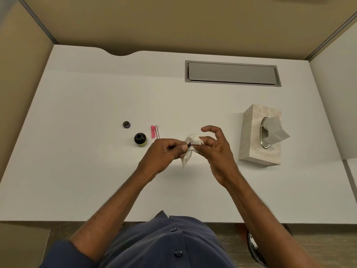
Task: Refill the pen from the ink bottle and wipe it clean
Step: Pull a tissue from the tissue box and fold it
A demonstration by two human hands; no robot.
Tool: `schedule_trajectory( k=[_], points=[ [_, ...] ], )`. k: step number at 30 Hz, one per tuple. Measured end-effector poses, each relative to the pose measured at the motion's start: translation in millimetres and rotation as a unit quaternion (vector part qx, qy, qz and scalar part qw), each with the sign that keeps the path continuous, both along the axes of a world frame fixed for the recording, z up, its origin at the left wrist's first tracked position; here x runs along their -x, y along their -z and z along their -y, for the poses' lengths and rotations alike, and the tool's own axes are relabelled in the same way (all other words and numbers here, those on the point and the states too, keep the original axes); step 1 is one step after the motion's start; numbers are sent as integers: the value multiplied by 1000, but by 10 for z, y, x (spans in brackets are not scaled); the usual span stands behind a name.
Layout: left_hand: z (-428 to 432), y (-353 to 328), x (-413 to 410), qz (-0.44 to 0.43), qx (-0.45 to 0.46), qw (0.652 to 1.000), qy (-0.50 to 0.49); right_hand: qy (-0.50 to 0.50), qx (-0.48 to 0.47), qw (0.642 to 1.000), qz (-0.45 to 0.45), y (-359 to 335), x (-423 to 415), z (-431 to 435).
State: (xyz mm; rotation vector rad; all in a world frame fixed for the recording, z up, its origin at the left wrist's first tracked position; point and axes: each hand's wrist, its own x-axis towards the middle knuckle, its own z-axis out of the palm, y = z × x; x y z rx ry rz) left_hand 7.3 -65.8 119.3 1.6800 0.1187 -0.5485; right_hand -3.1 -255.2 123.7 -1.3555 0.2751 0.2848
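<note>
Left hand point(164, 153) grip pinches small dark pen section point(189, 145) above white desk point(77, 171) centre. Right hand point(214, 149) grip closes crumpled white tissue point(191, 144) around its tip. Open dark glass ink bottle point(140, 139) at 9 o'clock, well apart.

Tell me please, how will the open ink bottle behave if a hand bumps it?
The ink bottle looks squat and wide-based, so it would probably slide rather than tip. It seems to be glass, so likely heavy for its size and breakable. Its cap lies apart, so a hard knock could spill ink.
</note>
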Motion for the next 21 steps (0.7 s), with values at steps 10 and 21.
schedule_trajectory(
  k=[10,21],
  points=[
    [-133,35,17,48,-78,996,23,-43,-9,999,-15,7,-15,8],
    [-221,-38,-20,27,-42,990,133,-41,7,999,22,-38,54,-19]
  ],
)
